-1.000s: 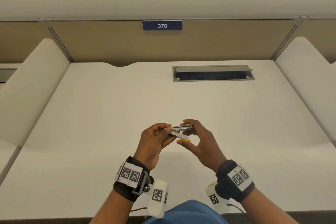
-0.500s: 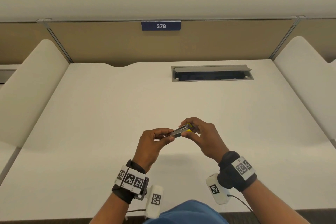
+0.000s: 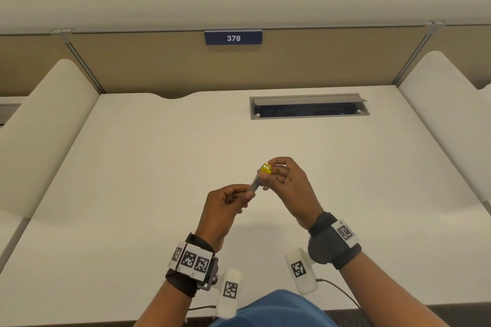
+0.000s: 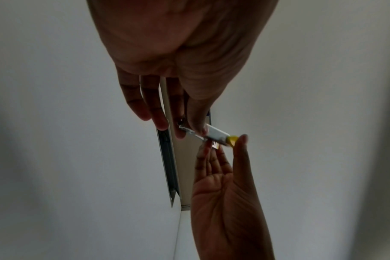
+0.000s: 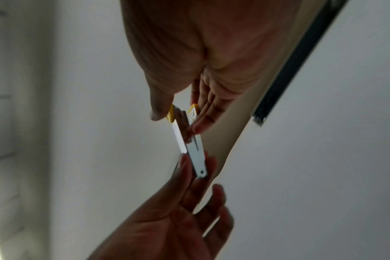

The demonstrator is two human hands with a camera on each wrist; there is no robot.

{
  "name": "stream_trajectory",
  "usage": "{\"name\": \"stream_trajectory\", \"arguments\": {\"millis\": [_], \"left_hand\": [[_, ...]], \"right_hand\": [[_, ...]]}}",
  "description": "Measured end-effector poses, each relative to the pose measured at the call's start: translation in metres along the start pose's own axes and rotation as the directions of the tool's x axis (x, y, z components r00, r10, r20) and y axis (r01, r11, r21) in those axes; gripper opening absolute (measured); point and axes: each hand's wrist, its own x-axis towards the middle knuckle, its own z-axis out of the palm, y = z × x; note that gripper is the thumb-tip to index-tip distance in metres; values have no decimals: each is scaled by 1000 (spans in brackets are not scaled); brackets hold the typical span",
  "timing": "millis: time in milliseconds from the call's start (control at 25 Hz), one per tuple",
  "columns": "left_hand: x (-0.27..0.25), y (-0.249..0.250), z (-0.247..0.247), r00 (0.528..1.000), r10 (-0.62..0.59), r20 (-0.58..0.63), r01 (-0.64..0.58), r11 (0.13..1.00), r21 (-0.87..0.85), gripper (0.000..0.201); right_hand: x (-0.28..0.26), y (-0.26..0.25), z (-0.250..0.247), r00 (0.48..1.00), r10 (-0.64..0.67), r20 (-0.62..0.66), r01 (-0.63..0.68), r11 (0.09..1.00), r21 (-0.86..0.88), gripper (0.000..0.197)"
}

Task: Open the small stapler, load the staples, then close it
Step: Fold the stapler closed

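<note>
Both hands are working above the white desk (image 3: 132,194), holding the small stapler (image 3: 259,179) in the air at about the centre of the head view, clear of the surface. The left hand (image 3: 225,210) is pinching the hinge end between thumb and fingertips, at roughly 7 o'clock from the stapler's middle; the right hand (image 3: 289,183) is gripping the yellow-tipped front end (image 3: 265,169) at about 1 o'clock, thumb on one arm and fingers on the other. In the right wrist view the stapler (image 5: 190,140) is showing its two arms slightly parted at the yellow tips, so the step in hand is judged to be either the opening or the closing; no staples are discernible in any view, and whether the channel is loaded cannot be told. To do this step well, the left pinch should be keeping the hinge end steady while the right thumb and fingers are working the arms evenly along the stapler's own plane, without twisting. The left wrist view confirms the stapler (image 4: 211,135) is spanning the gap between the two hands. Risk noted: the grip is at fingertips only, so a slip would be dropping the stapler onto the desk. The cable tray (image 3: 308,106), at 12 o'clock and well apart, is playing no part.
</note>
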Motion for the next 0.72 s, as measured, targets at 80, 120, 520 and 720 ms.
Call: {"name": "stream_trajectory", "arguments": {"millis": [80, 120, 520, 720], "left_hand": [[3, 2, 3, 1000, 1, -1, -1, 1000, 9, 14], [5, 1, 4, 1000, 8, -1, -8, 999, 41, 14], [22, -29, -17, 985, 154, 79, -172, 838, 517, 11], [28, -53, -42, 990, 63, 125, -128, 779, 614, 14]], "right_hand": [[2, 2, 10, 998, 19, -52, -17, 999, 32, 37], [3, 5, 14, 997, 9, -73, -10, 1000, -12, 37], [41, 18, 33, 976, 0, -218, -56, 967, -250, 47], [79, 25, 36, 971, 14, -239, -89, 947, -308, 48]]}}
